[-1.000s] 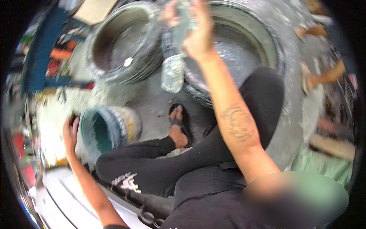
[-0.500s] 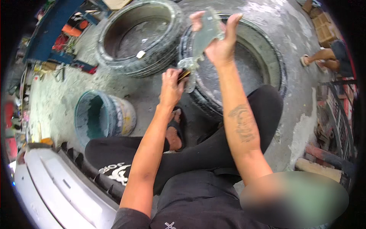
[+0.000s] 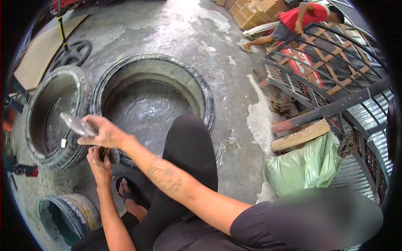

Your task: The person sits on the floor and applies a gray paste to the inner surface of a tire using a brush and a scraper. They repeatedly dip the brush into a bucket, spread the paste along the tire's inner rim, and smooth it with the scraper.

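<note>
My right hand (image 3: 108, 133) is closed on a flat grey plate (image 3: 77, 125), its thin shape sticking out to the left past my fingers. Just below it, my left hand (image 3: 99, 168) has its fingers curled in; what they hold is dark and mostly hidden. Both hands are close together above the near left side of a large tyre (image 3: 201, 98), whose wide opening is coated grey inside. A second tyre (image 3: 35, 140) lies against it on the left, with a small white piece (image 3: 63, 143) on its side.
A stained bucket (image 3: 86, 209) stands at lower left, near my sandalled foot (image 3: 134, 205). Rightward are a green sack (image 3: 303, 167), a wooden block (image 3: 299, 136) and black metal railings (image 3: 335, 108). A person in red (image 3: 303, 19) bends near cardboard boxes (image 3: 255, 12) at the back.
The view has swung rightward, bringing the railings and sack into sight. The plate now shows more edge-on than before, and my right hand's fingers have closed from a spread grip.
</note>
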A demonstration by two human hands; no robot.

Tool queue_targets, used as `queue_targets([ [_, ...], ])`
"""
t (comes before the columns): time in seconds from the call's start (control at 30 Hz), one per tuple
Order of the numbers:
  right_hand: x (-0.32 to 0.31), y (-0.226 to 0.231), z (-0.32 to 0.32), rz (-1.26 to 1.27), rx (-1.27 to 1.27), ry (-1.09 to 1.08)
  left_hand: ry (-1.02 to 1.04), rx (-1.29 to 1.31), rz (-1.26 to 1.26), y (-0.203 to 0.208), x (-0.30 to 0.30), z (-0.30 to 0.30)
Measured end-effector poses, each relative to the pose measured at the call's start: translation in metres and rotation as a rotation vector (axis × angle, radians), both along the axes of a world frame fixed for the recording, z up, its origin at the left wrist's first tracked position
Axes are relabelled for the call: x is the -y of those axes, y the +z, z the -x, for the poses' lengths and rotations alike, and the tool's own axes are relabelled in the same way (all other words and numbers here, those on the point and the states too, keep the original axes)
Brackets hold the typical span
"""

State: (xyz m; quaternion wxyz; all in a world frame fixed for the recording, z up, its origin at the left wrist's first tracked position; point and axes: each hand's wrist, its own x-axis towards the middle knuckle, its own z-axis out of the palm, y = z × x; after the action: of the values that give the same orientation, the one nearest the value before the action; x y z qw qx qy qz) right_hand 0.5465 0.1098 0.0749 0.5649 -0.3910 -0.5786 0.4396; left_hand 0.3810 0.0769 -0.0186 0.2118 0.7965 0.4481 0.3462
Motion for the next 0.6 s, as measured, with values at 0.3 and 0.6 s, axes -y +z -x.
queue_targets([
  [0.3,-0.006,-0.011,0.014,-0.006,-0.115,-0.131,-0.254,-0.058,0.042,-0.007,-0.018,0.028],
  [0.6,-0.021,-0.013,0.011,0.069,-0.28,-0.016,-0.002,0.115,0.015,-0.004,0.001,0.01],
])
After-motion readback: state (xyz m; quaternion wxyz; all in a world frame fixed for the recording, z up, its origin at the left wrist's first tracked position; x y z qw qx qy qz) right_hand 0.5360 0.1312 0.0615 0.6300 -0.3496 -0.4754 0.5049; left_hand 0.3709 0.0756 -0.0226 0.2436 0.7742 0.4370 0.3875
